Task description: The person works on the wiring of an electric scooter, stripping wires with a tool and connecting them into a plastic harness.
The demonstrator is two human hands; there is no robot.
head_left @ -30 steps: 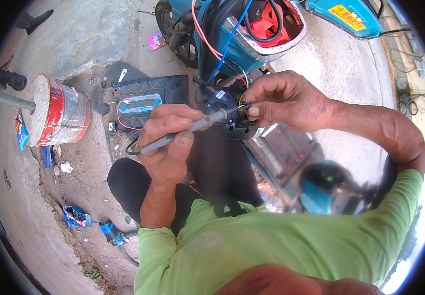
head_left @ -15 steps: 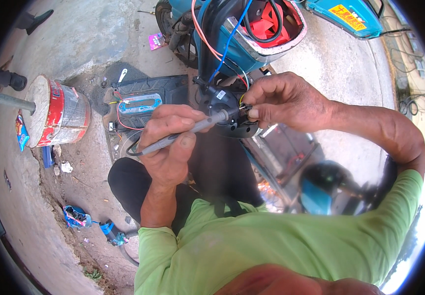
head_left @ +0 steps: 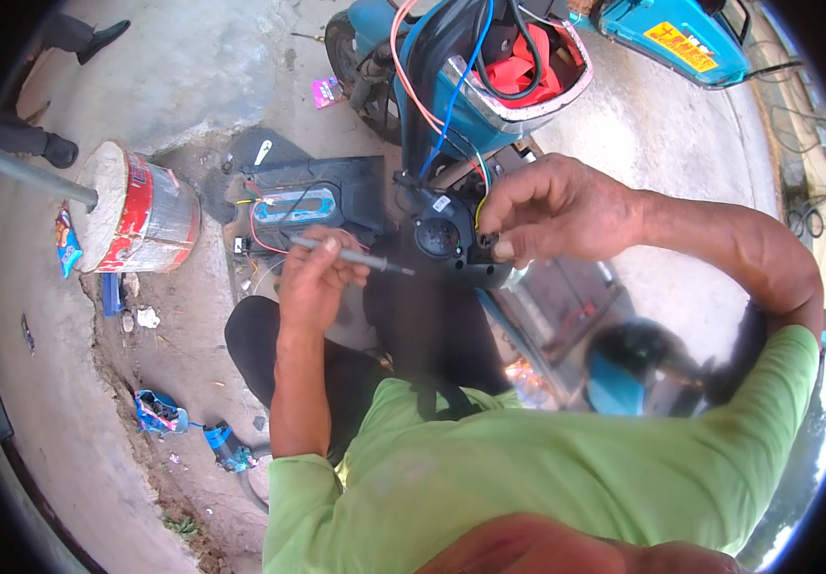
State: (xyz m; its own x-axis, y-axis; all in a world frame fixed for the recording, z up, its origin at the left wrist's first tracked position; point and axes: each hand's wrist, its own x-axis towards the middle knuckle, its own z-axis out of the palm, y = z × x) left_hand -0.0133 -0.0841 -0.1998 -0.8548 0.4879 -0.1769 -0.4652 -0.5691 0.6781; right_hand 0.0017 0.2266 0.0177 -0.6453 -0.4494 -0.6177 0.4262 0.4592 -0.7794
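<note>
Two bare hands are at work near a black round part (head_left: 439, 236), which sits above the person's dark knees. The left hand (head_left: 317, 273) pinches a thin grey tool (head_left: 357, 257) like a pen, and its thin tip points right, near the black round part. The right hand (head_left: 561, 212) is just right of that part. Its thumb and finger pinch a small dark piece (head_left: 488, 239), too little to tell what it is. A yellow wire (head_left: 480, 212) runs down beside those fingers. Above, a long blue wire (head_left: 450, 115) hangs by a blue shell (head_left: 491, 127) with red stuff (head_left: 518, 75) inside. Left of the hands, a black panel (head_left: 360, 187) lies on the ground. Farther left is a red and white bucket (head_left: 135, 215) with a grey pole (head_left: 40, 179) sticking out of it.
</note>
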